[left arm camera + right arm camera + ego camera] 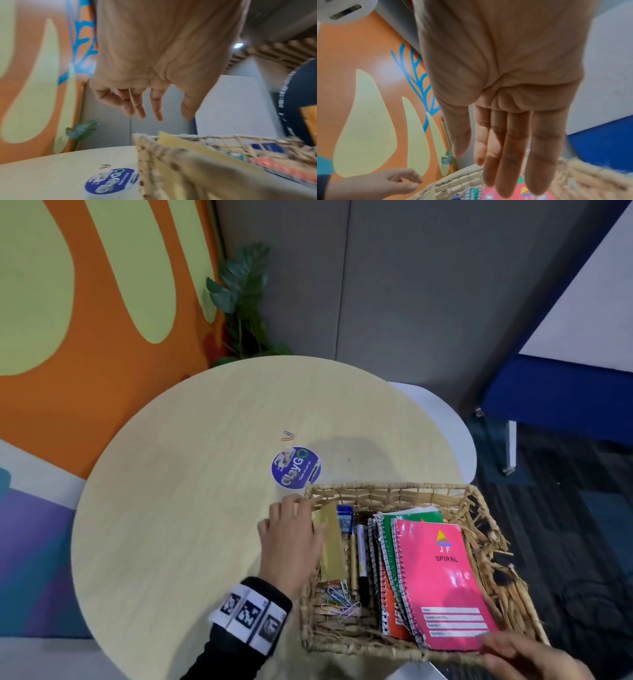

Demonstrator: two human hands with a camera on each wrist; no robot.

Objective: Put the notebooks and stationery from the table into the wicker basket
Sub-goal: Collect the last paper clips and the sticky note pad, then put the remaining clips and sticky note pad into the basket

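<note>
My left hand (294, 546) hovers at the left rim of the wicker basket (387, 493), fingers loosely spread and holding nothing; its wrist view is blurred, so I cannot tell whether the fingertips (158, 115) touch the weave. My right hand (534, 660) is cut off at the lower edge of the head view, fingers straight and together, empty, over the basket's near right corner. Inside the basket a fanned stack of spiral notebooks (404, 573) lies on the right, the pink notebook (448, 580) on top reading "JF SPIRAL"; its lower label lines are too small to read. Left of them lie a marker (361, 556), a tan ruler (329, 544), a half-hidden blue box (344, 518) and loose paper clips (340, 601). On the table (178, 508) two paper clips (287, 435) lie beside a round sticker (296, 468) reading "ClayGO".
</note>
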